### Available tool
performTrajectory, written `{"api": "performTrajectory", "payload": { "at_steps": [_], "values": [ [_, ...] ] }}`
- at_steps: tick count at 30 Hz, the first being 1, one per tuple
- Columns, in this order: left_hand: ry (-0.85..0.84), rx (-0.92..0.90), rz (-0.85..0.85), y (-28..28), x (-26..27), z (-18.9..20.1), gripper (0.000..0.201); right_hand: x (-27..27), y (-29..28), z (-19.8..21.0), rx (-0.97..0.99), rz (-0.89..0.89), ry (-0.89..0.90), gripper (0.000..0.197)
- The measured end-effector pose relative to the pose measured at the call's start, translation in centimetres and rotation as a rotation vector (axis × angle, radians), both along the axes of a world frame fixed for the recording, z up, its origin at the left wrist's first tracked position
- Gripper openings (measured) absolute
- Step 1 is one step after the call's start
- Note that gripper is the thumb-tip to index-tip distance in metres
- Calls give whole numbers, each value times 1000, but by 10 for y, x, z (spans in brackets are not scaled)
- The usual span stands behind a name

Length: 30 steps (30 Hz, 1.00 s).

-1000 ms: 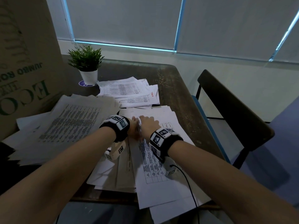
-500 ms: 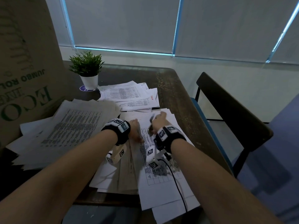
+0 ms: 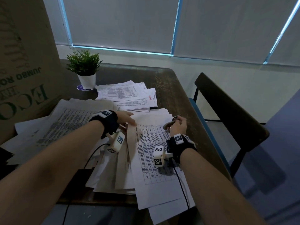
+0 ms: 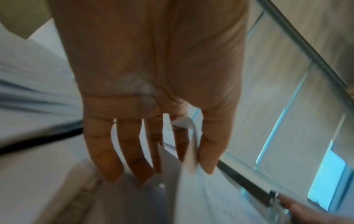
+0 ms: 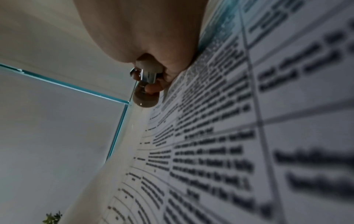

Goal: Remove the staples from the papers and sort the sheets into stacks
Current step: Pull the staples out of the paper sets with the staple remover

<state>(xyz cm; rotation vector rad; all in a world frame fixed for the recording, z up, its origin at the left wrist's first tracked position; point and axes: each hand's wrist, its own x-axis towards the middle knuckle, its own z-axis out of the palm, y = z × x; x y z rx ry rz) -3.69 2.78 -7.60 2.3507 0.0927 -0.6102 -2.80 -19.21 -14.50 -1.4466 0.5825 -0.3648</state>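
The left hand (image 3: 125, 118) pinches a thin sheet (image 4: 188, 160) between thumb and forefinger, other fingers spread straight, above the printed table page (image 3: 151, 153) on the dark wood desk (image 3: 177, 98). The right hand (image 3: 177, 126), fingers curled, grips a metal staple remover (image 3: 170, 123) at that page's right edge. Three loose paper piles surround it.

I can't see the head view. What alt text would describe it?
A left hand pinches a paper sheet while the right hand grips a staple remover, above papers spread over a dark table.
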Motion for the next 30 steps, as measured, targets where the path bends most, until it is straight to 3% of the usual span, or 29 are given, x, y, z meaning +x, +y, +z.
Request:
{"api": "performTrajectory", "payload": {
  "at_steps": [4,7,11,15,17,19,23,26,30],
  "values": [
    [27,116,-18,13,4,-4,73,1,-1,1,53,11,4,39],
    [77,103,-77,0,-10,3,48,-1,-6,1,72,43,-8,42],
    [112,77,-297,-24,-26,9,36,-3,-8,-1,95,68,-28,38],
    [-103,255,-513,-48,-29,-5,105,-2,-14,-5,60,73,-69,39],
    [-256,403,-575,-51,-34,-7,107,-2,-13,-7,36,87,-79,39],
    [-288,464,-551,-44,-30,-7,107,-6,-9,-4,40,87,-83,37],
    [-99,480,-312,-19,-20,-9,125,-6,-4,-3,73,87,-67,34],
    [-66,345,-179,-13,-8,-20,125,-6,-6,-4,98,82,-71,33],
    [15,88,-79,-24,-19,-4,88,-3,-7,-6,80,86,-77,32]
  ]
}}
